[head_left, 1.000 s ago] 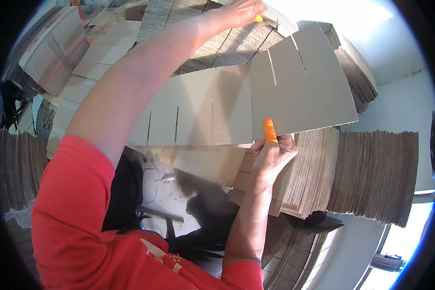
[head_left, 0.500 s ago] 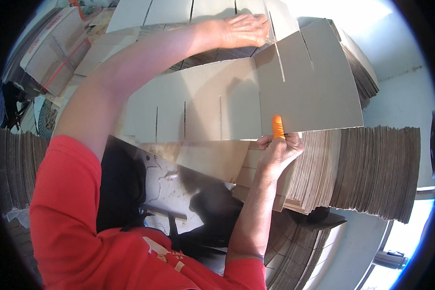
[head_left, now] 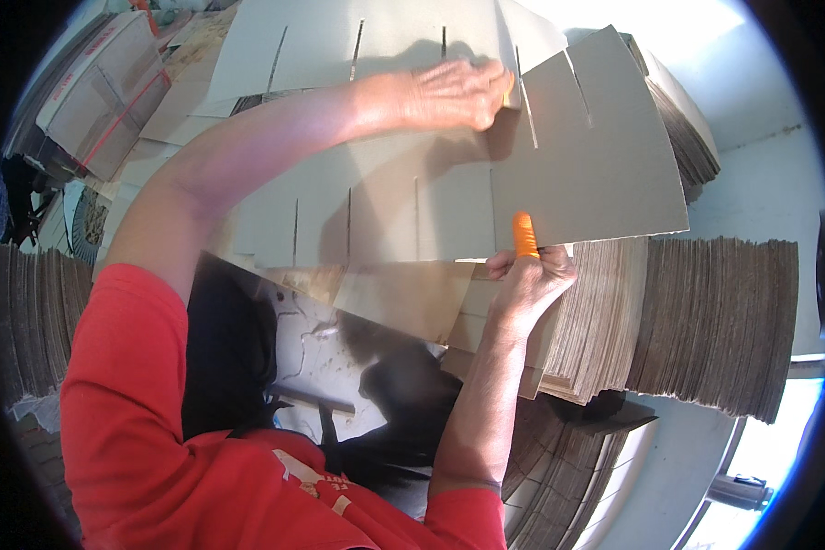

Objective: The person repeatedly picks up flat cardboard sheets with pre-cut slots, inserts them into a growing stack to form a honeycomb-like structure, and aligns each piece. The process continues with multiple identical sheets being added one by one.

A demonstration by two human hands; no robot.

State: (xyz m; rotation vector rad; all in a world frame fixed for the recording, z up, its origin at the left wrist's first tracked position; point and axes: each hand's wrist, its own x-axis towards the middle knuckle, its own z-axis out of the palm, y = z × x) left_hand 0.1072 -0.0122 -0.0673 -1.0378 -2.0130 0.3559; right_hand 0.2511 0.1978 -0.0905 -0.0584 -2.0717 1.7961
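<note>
A near slotted cardboard sheet [head_left: 582, 174] is bent upward along a crease at its right part. My right hand [head_left: 533, 280] pinches its lower edge, an orange finger cot [head_left: 524, 235] covering the thumb. A second slotted cardboard sheet [head_left: 316, 46] lies on the far side, its slots running toward its near edge. My left hand [head_left: 454, 94] reaches across and is closed on this far sheet near its right-hand fold, close to the near sheet's crease. A bit of orange shows at its fingertips; the rest of its grip is hidden.
Tall stacks of cardboard sheets [head_left: 715, 321] stand at the right, with another stack [head_left: 41, 316] at the far left. A white box with a red stripe [head_left: 105, 92] sits at the upper left. Loose cardboard [head_left: 403, 298] lies below the near sheet.
My left hand has come nearer with the far sheet, narrowing the gap to the near sheet's upper edge. My right hand has hardly moved.
</note>
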